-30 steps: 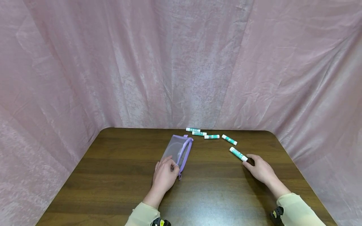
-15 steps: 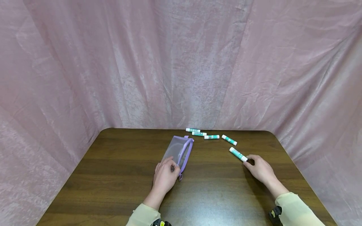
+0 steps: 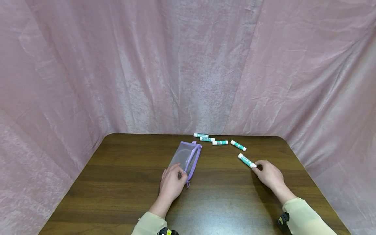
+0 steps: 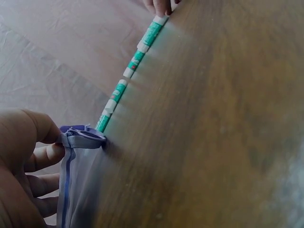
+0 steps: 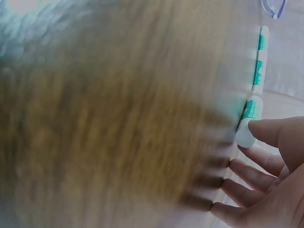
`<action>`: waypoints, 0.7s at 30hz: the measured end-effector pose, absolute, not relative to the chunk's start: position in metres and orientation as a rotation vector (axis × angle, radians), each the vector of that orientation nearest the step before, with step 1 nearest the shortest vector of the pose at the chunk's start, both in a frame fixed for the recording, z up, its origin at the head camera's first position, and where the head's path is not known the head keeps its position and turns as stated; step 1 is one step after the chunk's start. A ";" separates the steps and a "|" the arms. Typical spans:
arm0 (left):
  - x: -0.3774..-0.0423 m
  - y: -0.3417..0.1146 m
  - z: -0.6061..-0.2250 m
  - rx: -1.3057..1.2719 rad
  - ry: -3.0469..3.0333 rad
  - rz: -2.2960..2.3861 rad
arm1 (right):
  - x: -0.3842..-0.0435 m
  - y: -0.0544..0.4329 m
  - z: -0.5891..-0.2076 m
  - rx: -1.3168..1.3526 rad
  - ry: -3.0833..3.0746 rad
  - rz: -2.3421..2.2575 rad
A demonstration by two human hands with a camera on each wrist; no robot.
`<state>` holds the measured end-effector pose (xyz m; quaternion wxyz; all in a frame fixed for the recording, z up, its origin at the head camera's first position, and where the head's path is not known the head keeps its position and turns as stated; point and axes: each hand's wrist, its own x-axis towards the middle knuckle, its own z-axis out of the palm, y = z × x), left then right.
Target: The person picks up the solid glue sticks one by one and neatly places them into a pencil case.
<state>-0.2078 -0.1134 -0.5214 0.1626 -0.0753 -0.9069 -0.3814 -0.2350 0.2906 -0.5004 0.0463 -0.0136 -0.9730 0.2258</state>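
Note:
A purple-edged mesh zip pouch (image 3: 180, 155) lies flat on the table, its zip side facing right. My left hand (image 3: 171, 182) pinches the pouch's near edge between thumb and index finger. In the left wrist view the pouch's zip pull (image 4: 90, 135) shows beside the thumb. At the right, a green-and-white glue stick (image 3: 246, 160) lies slanted on the table. My right hand (image 3: 270, 176) pinches its near white end. The right wrist view shows thumb and index finger at the glue stick's white end (image 5: 245, 134), the other fingers spread below.
Several more glue sticks lie beyond: one slanted glue stick (image 3: 238, 145) past the held one, another (image 3: 220, 142) to its left, and two touching ones (image 3: 207, 139) behind the pouch. The wooden table (image 3: 123, 182) ends at pink curtains (image 3: 188, 65).
My right hand has shifted slightly left and closed in on the near end of the glue stick. The pouch and left hand have moved very slightly to the right.

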 end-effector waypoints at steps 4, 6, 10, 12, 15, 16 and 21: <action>-0.209 -0.113 -0.523 -0.215 -2.586 -1.092 | -0.235 0.290 -0.500 -0.048 -2.971 0.688; -0.210 -0.113 -0.524 -0.216 -2.585 -1.090 | -0.234 0.290 -0.500 -0.050 -2.973 0.687; -0.210 -0.114 -0.524 -0.212 -2.587 -1.089 | -0.235 0.289 -0.501 -0.049 -2.975 0.687; -0.209 -0.114 -0.525 -0.207 -2.592 -1.088 | -0.235 0.289 -0.502 -0.047 -2.970 0.692; -0.210 -0.115 -0.526 -0.208 -2.595 -1.072 | -0.235 0.289 -0.502 -0.045 -2.962 0.705; -0.210 -0.115 -0.526 -0.209 -2.594 -1.070 | -0.234 0.289 -0.502 -0.045 -2.959 0.711; -0.210 -0.114 -0.525 -0.223 -2.591 -1.060 | -0.231 0.291 -0.501 -0.054 -2.951 0.746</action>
